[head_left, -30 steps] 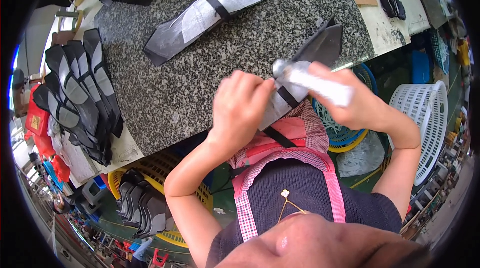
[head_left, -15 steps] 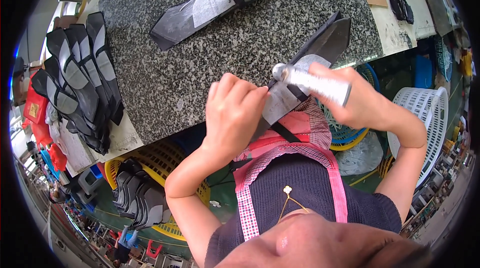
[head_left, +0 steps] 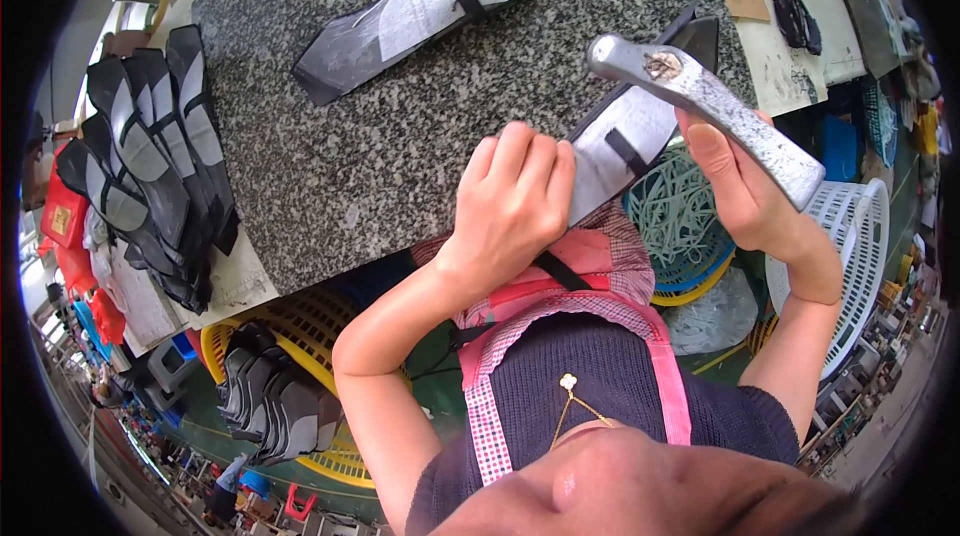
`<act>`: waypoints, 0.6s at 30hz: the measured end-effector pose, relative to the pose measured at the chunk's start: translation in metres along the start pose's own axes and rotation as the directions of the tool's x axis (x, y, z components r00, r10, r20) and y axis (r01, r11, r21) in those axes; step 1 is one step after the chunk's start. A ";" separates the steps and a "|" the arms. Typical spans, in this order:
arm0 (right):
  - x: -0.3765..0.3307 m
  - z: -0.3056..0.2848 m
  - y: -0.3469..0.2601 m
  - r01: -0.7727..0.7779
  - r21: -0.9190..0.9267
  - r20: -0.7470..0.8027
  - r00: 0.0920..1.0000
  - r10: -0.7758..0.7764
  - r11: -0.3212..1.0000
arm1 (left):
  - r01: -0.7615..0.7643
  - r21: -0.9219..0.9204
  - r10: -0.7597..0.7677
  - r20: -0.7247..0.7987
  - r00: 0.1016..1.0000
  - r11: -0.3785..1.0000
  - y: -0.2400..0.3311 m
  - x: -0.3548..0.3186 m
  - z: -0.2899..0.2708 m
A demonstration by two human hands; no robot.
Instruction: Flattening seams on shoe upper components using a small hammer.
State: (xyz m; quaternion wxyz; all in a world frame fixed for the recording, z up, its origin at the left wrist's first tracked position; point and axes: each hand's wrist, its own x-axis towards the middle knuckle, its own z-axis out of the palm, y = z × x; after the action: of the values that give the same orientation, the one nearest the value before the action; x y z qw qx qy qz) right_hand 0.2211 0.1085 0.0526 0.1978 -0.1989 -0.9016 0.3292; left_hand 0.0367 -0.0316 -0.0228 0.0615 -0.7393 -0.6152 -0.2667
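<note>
My right hand (head_left: 745,181) is closed round a hammer, its scuffed silver head (head_left: 720,106) raised above the stone slab's front edge. The handle is mostly hidden behind the head and fingers. Under it a folded black leather piece (head_left: 600,171) with a grey lining and a short black tab lies slanted along the slab's edge. My left hand (head_left: 515,191) has its fingers curled over the near end of this piece, pressing it; the fingertips are hidden. Farther back on the slab lies a similar black leather piece (head_left: 470,11), grey patch up, with a black tab.
The speckled granite slab (head_left: 330,166) fills the middle of the table. Several layered black-and-grey pieces (head_left: 155,156) hang over its left side. Below stand a yellow basket (head_left: 330,461) with more pieces, a white basket (head_left: 860,266) and a basket of pale green strips (head_left: 675,206).
The hammer has risen from the leather piece and swung to the right. My left hand and the piece have shifted slightly to the right.
</note>
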 end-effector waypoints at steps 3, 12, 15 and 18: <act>0.000 -0.001 -0.004 -0.200 0.087 0.240 0.955 0.175 0.976 | 0.068 -0.031 -0.069 -0.016 0.998 0.997 -0.002 0.017 0.014; 0.006 -0.010 0.000 0.061 0.030 0.188 0.980 -0.066 0.998 | 0.001 0.015 -0.002 0.083 0.997 1.000 0.003 0.006 -0.003; -0.004 0.001 0.005 -0.192 0.058 0.437 0.887 0.148 0.980 | 0.130 -0.195 -0.108 0.116 0.987 0.972 -0.008 0.008 -0.009; -0.004 0.003 0.008 -0.164 -0.035 0.489 0.858 0.160 0.986 | 0.293 -0.304 -0.201 0.298 0.933 0.907 -0.015 0.013 -0.027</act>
State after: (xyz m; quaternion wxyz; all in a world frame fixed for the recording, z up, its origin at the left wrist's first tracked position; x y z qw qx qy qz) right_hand 0.2248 0.1107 0.0445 -0.0645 -0.1834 -0.9009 0.3879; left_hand 0.0149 -0.0283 0.0028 -0.1841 -0.6825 -0.6511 -0.2763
